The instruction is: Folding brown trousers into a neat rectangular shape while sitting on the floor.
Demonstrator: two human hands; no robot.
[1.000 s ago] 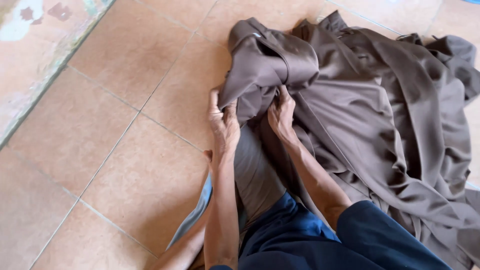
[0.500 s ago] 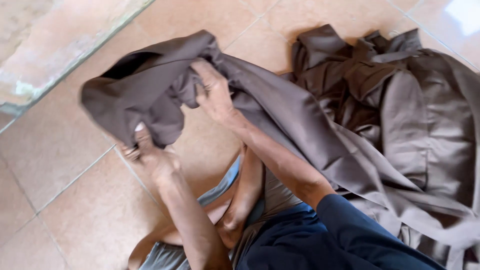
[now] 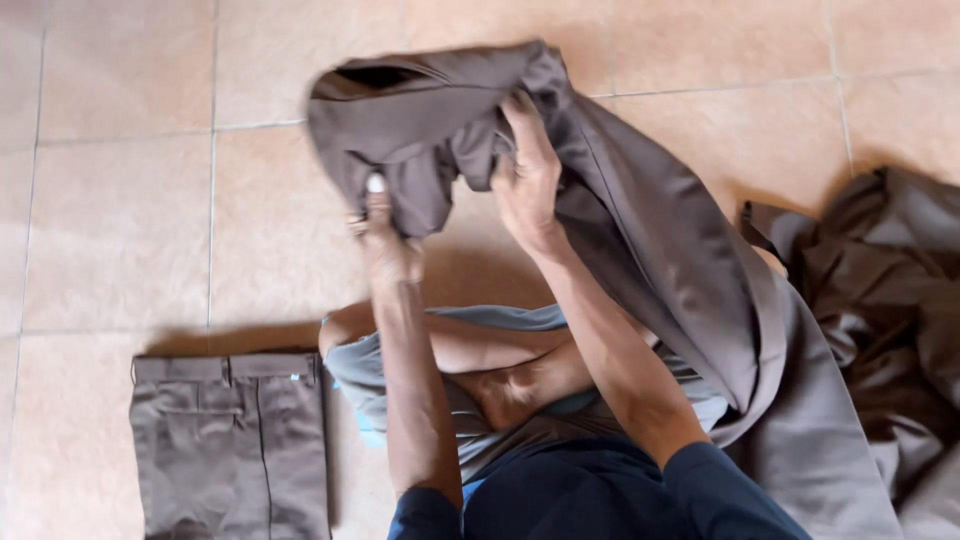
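We hold the brown trousers (image 3: 620,230) above the tiled floor (image 3: 120,200); left hand (image 3: 385,245) and right hand (image 3: 528,180) each grip the bunched waistband; soft, light, floppy cloth, best gripped there.

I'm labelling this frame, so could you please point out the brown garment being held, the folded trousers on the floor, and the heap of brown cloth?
brown garment (image 3: 640,230), head view, its draped middle.
folded trousers (image 3: 235,440), head view, centre.
heap of brown cloth (image 3: 880,300), head view, crumpled middle.
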